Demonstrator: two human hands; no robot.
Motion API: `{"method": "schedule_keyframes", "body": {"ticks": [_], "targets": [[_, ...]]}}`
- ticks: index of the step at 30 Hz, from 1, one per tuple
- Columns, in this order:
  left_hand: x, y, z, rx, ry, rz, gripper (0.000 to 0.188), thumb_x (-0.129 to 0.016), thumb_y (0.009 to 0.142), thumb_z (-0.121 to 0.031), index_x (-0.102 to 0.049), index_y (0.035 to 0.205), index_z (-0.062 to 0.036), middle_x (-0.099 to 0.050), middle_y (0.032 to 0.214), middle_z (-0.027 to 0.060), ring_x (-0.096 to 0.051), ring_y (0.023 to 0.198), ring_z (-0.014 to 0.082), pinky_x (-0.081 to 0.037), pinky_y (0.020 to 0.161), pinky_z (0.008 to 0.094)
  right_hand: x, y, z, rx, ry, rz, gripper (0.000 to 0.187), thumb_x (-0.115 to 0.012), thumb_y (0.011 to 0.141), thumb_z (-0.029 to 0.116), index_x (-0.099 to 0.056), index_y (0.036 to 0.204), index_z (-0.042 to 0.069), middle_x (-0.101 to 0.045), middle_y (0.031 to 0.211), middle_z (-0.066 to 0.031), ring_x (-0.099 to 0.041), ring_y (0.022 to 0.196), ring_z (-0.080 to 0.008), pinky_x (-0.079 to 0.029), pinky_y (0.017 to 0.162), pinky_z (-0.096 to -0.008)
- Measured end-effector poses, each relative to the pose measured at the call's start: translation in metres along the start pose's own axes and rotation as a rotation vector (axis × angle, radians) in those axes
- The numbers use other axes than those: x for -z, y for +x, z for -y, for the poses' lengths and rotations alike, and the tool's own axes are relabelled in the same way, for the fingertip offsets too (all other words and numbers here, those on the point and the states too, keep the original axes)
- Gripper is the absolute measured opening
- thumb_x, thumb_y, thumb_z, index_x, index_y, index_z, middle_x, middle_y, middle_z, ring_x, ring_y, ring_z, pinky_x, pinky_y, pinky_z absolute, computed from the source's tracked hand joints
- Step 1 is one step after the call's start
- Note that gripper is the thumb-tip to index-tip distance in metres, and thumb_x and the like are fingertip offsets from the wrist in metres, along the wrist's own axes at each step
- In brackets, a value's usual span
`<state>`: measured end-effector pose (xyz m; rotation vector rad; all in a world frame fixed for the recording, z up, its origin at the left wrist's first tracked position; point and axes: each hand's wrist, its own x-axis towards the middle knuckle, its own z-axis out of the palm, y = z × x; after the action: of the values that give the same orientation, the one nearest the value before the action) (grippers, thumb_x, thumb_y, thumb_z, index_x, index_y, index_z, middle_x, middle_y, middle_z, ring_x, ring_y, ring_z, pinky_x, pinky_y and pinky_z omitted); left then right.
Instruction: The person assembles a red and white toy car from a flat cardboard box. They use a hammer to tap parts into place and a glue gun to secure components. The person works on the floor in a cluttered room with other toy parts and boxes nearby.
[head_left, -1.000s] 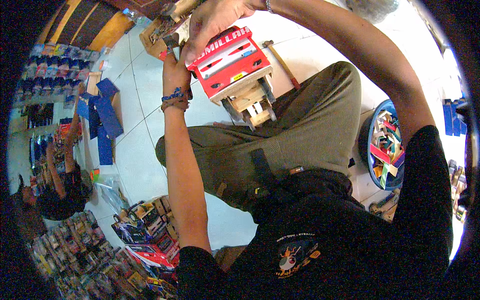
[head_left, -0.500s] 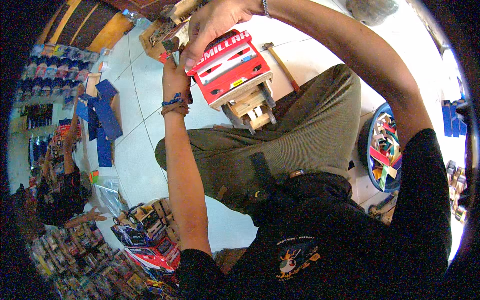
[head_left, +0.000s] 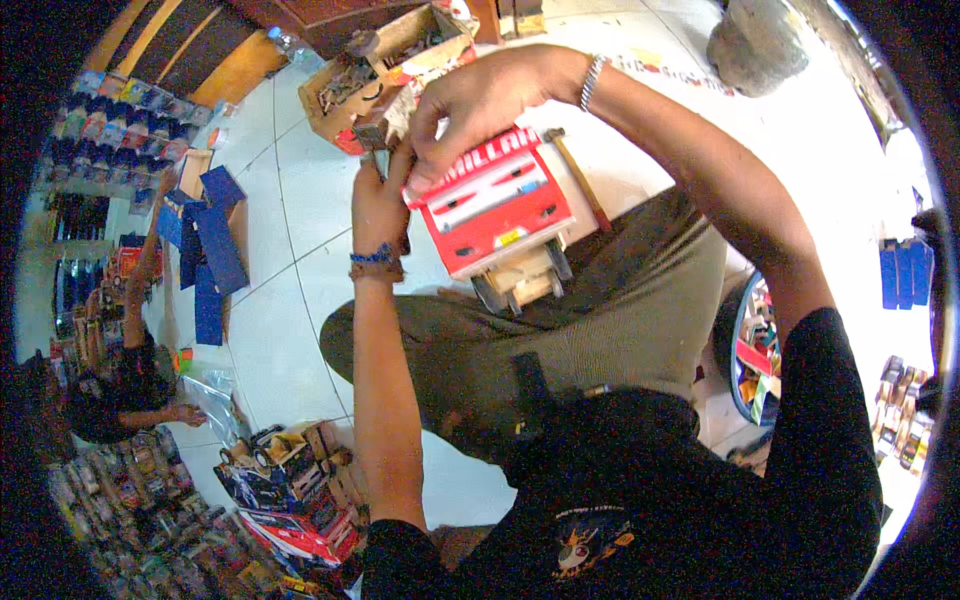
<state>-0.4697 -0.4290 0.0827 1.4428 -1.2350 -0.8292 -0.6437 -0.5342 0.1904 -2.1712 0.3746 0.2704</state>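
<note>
A red and white wooden toy truck (head_left: pixel 500 215) is tilted above my crossed legs, its pale wood underside and dark wheels toward me. My left hand (head_left: pixel 380 205) closes on its left far corner, fingers partly hidden. Coming over from the right, my right hand (head_left: pixel 490 105) has bent fingers, with the thumb pressed on the lettered red strip at that same corner. Whether a small part lies between the fingertips is hidden. Just beyond my left fingers shows a small brownish block (head_left: pixel 372 135). A hammer (head_left: pixel 580 180) with a wooden handle lies right of the truck.
An open wooden box (head_left: pixel 335 95) of small dark parts stands ahead. Blue panels (head_left: pixel 215 245) lie at left, near another person's arm (head_left: pixel 145 270). Several toy trucks (head_left: pixel 300 490) crowd the lower left. A round tub (head_left: pixel 745 350) of coloured wood pieces sits by my right side.
The toy truck and both hands appear lower and slightly further right in view, and the truck's tilt has changed. More of the wooden box shows. The other person's lower hand has shifted.
</note>
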Motion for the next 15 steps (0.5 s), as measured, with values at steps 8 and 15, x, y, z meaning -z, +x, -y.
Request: {"method": "schedule_keyframes", "body": {"ticks": [8, 15], "targets": [[0.006, -0.007, -0.012, 0.094, 0.104, -0.011, 0.030, -0.060, 0.095, -0.026, -0.060, 0.098, 0.0036, -0.061, 0.076, 0.0087, -0.053, 0.067, 0.0139, -0.045, 0.061, 0.0333, -0.006, 0.009, -0.018, 0.413, 0.091, -0.092, 0.037, -0.063, 0.090, 0.039, -0.074, 0.101, 0.006, -0.072, 0.090, -0.0103, -0.064, 0.079, -0.0171, -0.051, 0.071, -0.0336], [0.008, -0.010, -0.017, 0.175, 0.004, 0.028, 0.033, -0.065, 0.094, -0.024, -0.062, 0.112, 0.0032, -0.068, 0.084, 0.0092, -0.061, 0.072, 0.0125, -0.050, 0.064, 0.0308, 0.015, 0.014, -0.031, 0.304, 0.367, 0.098, 0.022, -0.065, 0.093, 0.021, -0.067, 0.089, 0.000, -0.065, 0.087, -0.0117, -0.062, 0.084, -0.0247, -0.048, 0.076, -0.0353]]}}
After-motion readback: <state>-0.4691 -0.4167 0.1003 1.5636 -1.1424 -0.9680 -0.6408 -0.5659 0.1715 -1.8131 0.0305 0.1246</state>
